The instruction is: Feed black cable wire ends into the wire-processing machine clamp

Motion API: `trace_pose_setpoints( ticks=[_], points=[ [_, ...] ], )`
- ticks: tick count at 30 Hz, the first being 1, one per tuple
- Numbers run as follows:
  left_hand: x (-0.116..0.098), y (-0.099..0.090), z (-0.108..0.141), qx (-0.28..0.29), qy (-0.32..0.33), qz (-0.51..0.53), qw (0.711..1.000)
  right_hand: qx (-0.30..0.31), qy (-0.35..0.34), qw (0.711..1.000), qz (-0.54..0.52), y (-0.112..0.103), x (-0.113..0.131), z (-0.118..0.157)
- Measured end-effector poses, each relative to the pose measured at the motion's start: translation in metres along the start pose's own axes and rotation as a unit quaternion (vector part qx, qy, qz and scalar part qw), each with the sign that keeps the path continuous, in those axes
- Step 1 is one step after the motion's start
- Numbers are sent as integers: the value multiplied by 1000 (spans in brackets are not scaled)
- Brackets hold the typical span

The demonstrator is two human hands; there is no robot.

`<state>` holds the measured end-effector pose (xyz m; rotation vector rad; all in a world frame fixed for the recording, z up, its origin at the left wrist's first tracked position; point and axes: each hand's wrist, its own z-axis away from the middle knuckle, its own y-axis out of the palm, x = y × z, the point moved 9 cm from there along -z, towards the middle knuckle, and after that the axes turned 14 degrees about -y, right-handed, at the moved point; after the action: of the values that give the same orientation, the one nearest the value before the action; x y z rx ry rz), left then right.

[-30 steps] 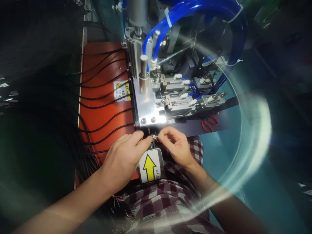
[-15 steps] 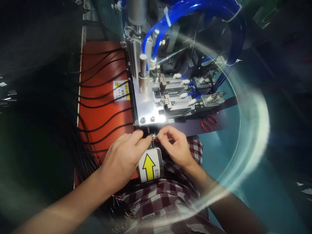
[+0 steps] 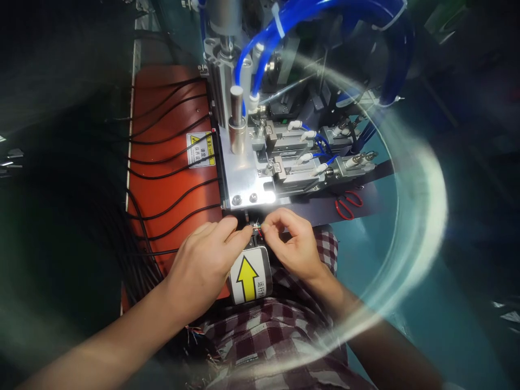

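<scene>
Presently, left hand [image 3: 203, 262] and right hand [image 3: 296, 246] both pinch fine multicoloured wires [image 3: 257, 227], located just beyond the rounded white plate with yellow arrow [image 3: 248, 279]. Left of plate: flat orange panel [image 3: 162, 195] crossed by thin black cables [image 3: 142, 271]. Beyond plate: shiny silver metal block [image 3: 244, 176]. Well right of plate: red looped handles [image 3: 348, 207].

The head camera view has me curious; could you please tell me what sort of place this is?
Most likely a factory workshop or machine assembly area: it shows a metal machine with blue tubes, black cables across an orange panel, and a warning label.
</scene>
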<state>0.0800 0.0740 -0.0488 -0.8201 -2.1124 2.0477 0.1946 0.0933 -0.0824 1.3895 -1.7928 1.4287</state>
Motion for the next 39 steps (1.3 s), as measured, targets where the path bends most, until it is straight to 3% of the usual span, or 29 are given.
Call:
trace_pose_setpoints(
  ticks=[9, 15, 21, 26, 29, 34, 39],
  points=[
    [0, 0, 0, 3, -1, 1, 1000, 46, -70, 993, 84, 0, 11, -2],
    [1, 0, 1, 4, -2, 6, 1000, -7, 75, 993, -87, 6, -16, 4],
    [2, 1, 1, 10, -6, 9, 1000, 24, -6, 999, 28, 0, 3, -1],
    [1, 2, 2, 14, -9, 2, 1000, -15, 90, 994, -59, 3, -12, 4],
    [0, 1, 2, 9, -5, -5, 1000, -24, 114, 991, -67, 5, -14, 6],
    [0, 0, 1, 3, 2, 10, 1000, -3, 158, 981, -108, 7, -23, 12],
    [-2, 0, 0, 3, 11, 18, 1000, -30, 114, 992, -39, -8, -15, 10]
  ],
)
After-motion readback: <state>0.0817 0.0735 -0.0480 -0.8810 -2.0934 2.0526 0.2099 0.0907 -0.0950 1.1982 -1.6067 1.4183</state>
